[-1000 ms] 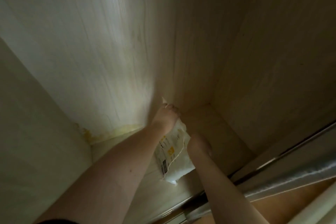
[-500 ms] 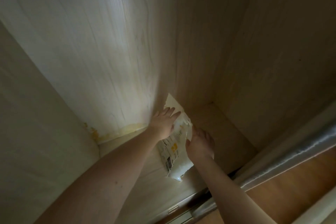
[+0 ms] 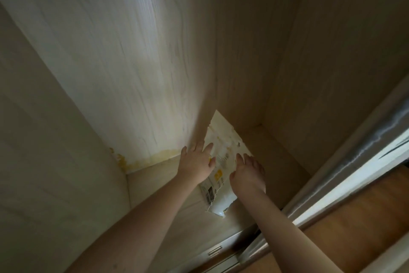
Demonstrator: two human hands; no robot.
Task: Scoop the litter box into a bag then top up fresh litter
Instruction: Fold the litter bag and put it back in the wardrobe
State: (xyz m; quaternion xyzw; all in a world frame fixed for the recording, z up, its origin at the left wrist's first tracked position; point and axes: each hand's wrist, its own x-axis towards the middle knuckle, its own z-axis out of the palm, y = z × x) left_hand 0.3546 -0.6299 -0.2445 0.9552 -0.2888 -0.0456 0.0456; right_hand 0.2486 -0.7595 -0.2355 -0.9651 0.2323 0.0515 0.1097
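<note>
Moved: the bag [image 3: 223, 162] now stands taller against the back wall [image 3: 124, 55], its torn top showing
Left hand [image 3: 195, 165]: fingers spread flat on the bag
Right hand [image 3: 247, 172]: curled over the bag's edge
Where: cupboard floor [image 3: 159, 182]
Risk: open top could spill litter if it tips

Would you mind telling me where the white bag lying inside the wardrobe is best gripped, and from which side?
I would take the white bag by its two long side edges near the middle, coming from above and from the wardrobe's open front. It lies on the wardrobe floor, its far corner against the back panel. The left hand and right hand already flank it there.
</note>
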